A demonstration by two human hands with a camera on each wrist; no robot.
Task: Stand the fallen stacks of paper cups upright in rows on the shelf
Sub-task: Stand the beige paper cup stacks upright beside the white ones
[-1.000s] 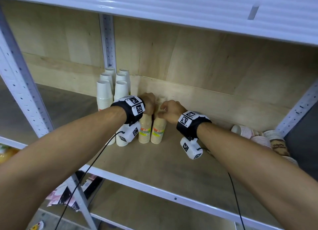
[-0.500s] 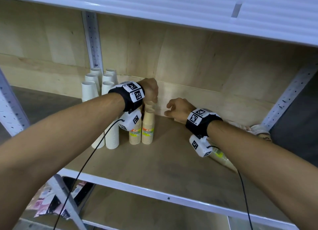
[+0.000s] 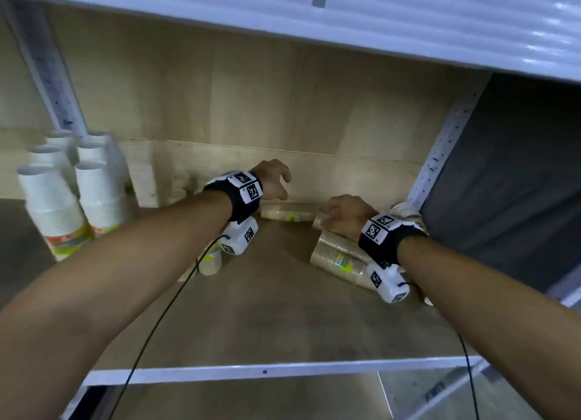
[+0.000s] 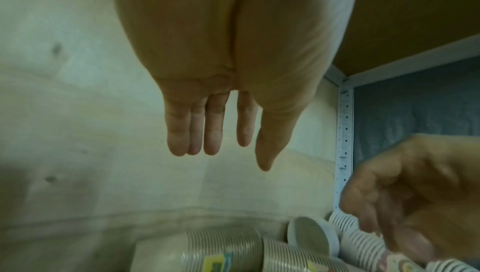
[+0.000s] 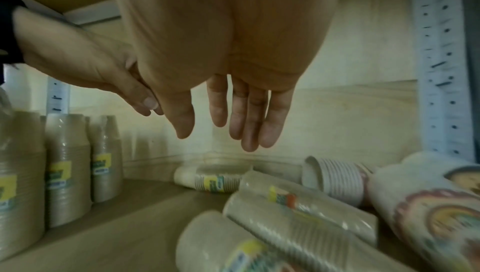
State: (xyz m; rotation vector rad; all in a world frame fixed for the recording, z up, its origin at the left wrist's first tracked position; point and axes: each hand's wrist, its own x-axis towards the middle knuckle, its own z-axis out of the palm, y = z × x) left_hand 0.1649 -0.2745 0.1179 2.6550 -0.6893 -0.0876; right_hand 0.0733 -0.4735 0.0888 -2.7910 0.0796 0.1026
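Observation:
Several beige cup stacks lie fallen at the shelf's right: one (image 3: 287, 212) along the back wall, two more (image 3: 338, 256) under my right wrist. The same fallen beige stacks (image 5: 298, 204) fill the right wrist view's lower half, with a patterned stack (image 5: 428, 210) at far right. My left hand (image 3: 273, 180) hovers open above the back stack (image 4: 221, 249), fingers (image 4: 213, 128) straight, holding nothing. Beside it my right hand (image 3: 341, 213) hangs open over the fallen pile, fingers (image 5: 249, 112) straight and empty. Upright beige stacks (image 5: 67, 165) stand to the left.
White cup stacks (image 3: 97, 196) stand upright in rows at the shelf's back left. A perforated metal post (image 3: 440, 149) bounds the shelf on the right, another post (image 3: 50, 73) on the left. The upper shelf's edge (image 3: 345, 20) hangs low overhead. Bare wooden board (image 3: 267, 319) spans the front.
Both hands have let go of the upright beige stacks and moved right toward the fallen ones. The view has swung right with them.

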